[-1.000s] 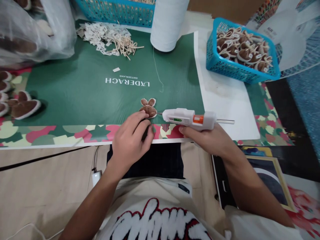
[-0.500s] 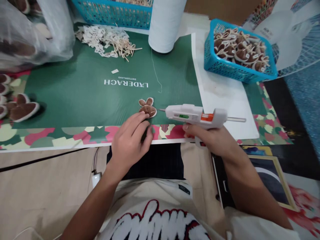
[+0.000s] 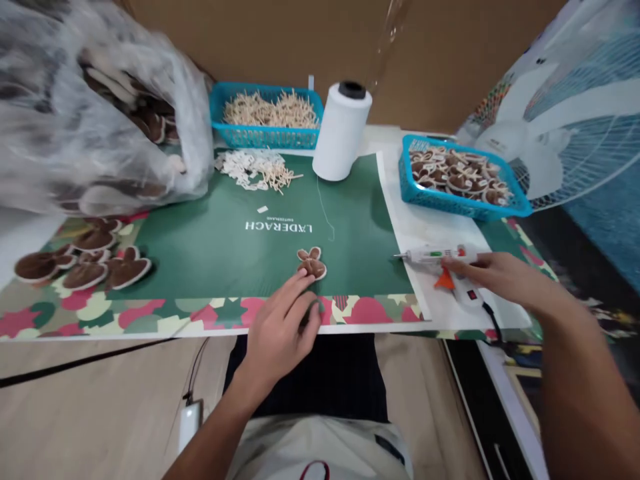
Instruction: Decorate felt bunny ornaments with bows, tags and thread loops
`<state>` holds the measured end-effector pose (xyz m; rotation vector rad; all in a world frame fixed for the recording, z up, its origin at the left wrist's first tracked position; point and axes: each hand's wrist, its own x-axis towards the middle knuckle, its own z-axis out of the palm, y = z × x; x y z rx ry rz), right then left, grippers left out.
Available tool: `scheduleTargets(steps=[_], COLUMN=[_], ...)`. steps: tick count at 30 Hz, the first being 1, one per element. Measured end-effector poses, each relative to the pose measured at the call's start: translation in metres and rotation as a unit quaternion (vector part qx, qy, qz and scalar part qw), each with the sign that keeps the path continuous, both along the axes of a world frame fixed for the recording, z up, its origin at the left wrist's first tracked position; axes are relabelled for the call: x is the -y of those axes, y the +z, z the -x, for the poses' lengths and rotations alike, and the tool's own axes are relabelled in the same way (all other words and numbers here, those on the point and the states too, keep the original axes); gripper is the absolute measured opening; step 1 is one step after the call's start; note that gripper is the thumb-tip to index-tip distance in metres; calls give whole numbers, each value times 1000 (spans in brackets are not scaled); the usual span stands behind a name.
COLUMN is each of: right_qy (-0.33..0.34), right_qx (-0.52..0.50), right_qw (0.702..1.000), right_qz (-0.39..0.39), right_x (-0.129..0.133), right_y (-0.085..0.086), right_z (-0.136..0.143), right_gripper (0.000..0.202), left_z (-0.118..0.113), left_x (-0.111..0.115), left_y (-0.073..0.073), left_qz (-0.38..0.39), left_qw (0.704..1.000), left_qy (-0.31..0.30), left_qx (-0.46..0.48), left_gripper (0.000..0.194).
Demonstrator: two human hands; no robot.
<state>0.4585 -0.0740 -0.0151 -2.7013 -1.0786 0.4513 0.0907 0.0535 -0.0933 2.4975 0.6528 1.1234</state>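
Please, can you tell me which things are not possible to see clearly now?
All in the head view:
Small rabbit: lower left edge hidden by left hand.
Contents of plastic bag: mostly hidden by cloudy plastic.
Any writing on tags in right basket: too small.
Fan: cut off by picture edge.

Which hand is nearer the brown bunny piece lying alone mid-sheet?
Left. The left hand has its fingertips at the lower edge of the bunny piece; the right hand is well off to its right, at the glue gun.
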Motion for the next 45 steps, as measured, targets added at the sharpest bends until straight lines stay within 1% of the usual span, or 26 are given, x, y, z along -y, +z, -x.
scheduleTargets(steps=[2, 3, 4, 5, 6, 7, 8, 9, 10, 12, 14, 16, 18, 22, 25, 28, 29, 32, 34, 37, 39, 42, 44, 45], right_qy=[-57, -73, -65, -29, 54, 137, 209, 276, 335, 428, 464, 490, 507, 526, 540, 559, 565, 576, 578, 574, 565, 538, 504, 482], right_qx=[79, 120, 160, 174, 157, 118, 50, 12, 9, 52, 62, 73, 88, 112, 114, 105, 100, 85, 72, 40, 8, -41, -83, -119], right_qw=[988, 980, 978, 982, 986, 977, 960, 937, 913, 882, 867, 855, 845, 832, 822, 812, 809, 802, 800, 799, 800, 811, 824, 830], right_qz=[122, 142, 118, 67, -16, -110, -177, -216, -232, -192, -168, -154, -144, -138, -137, -130, -128, -131, -144, -175, -199, -227, -243, -254], right_x=[1, -2, -9, -21, -39, -62, -89, -120, -152, -214, -261, -287, -296, -293, -295, -305, -309, -315, -314, -308, -302, -293, -288, -287], right_y=[20, 29, 37, 43, 45, 44, 40, 33, 24, 5, -11, -20, -23, -24, -26, -27, -27, -24, -21, -16, -14, -13, -13, -13], right_z=[5, 13, 25, 39, 55, 72, 89, 104, 117, 135, 145, 150, 150, 148, 146, 143, 142, 139, 137, 137, 138, 138, 137, 136], right_gripper=[57, 56, 53, 48, 43, 38, 33, 31, 27, 26, 28, 28, 24, 21, 26, 36, 36, 27, 19, 10, 9, 13, 15, 15], left_z=[1, 1, 1, 0, -1, -1, -2, -2, -2, -2, -1, 1, 2, 3, 3, 3, 4, 6, 7, 9, 10, 13, 15, 15], left_x=[0, 0, 1, 0, 0, 0, 0, 0, 0, 0, 0, 0, 0, 0, -1, -3, -3, -4, -4, -5, -7, -13, -22, -28], left_y=[-1, -2, -3, -4, -6, -7, -9, -10, -11, -12, -13, -12, -11, -5, 1, 7, 8, 11, 12, 12, 13, 16, 20, 22], left_qz=[-1, -5, -13, -23, -35, -48, -61, -73, -82, -91, -87, -74, -55, -9, 36, 73, 84, 108, 114, 125, 151, 231, 283, 297], left_qw=[1000, 1000, 1000, 999, 999, 998, 997, 996, 995, 994, 994, 995, 996, 997, 996, 994, 993, 991, 989, 988, 984, 968, 953, 948], left_qy=[7, 12, 18, 25, 33, 40, 47, 51, 54, 58, 61, 64, 62, 55, 43, 33, 31, 33, 39, 43, 43, 35, 27, 28], left_qx=[3, 4, 4, 4, 6, 8, 10, 10, 8, 7, 11, 22, 32, 52, 66, 74, 75, 78, 81, 83, 84, 94, 105, 108], left_gripper=[21, 21, 21, 21, 21, 21, 22, 22, 22, 23, 23, 23, 23, 21, 21, 21, 21, 20, 19, 17, 17, 16, 16, 16])
